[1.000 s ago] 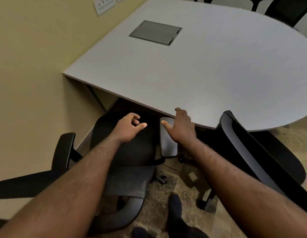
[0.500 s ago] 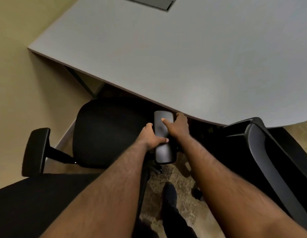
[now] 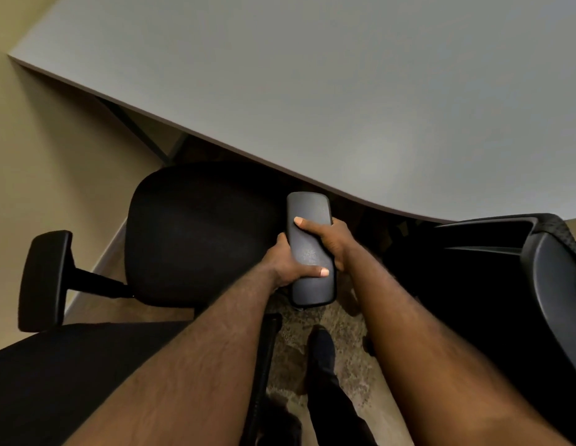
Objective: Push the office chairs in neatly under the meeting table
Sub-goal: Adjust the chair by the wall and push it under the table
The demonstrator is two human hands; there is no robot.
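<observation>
Gripping the grey padded armrest (image 3: 310, 249) with both hands, left hand (image 3: 285, 265) and right hand (image 3: 331, 239), you had the black fabric chair seat (image 3: 200, 233) only partly under the grey tabletop (image 3: 312, 91).

My black office chair (image 3: 196, 233) sits with its seat's far edge just under the grey meeting table (image 3: 312, 85); I grip its grey right armrest (image 3: 311, 249). A second black chair (image 3: 505, 284) stands right, against the table edge.

Armrest (image 3: 311, 249) matt textured plastic, seat (image 3: 196, 233) dark cloth, tabletop (image 3: 312, 91) smooth matt (laminate-looking).
</observation>
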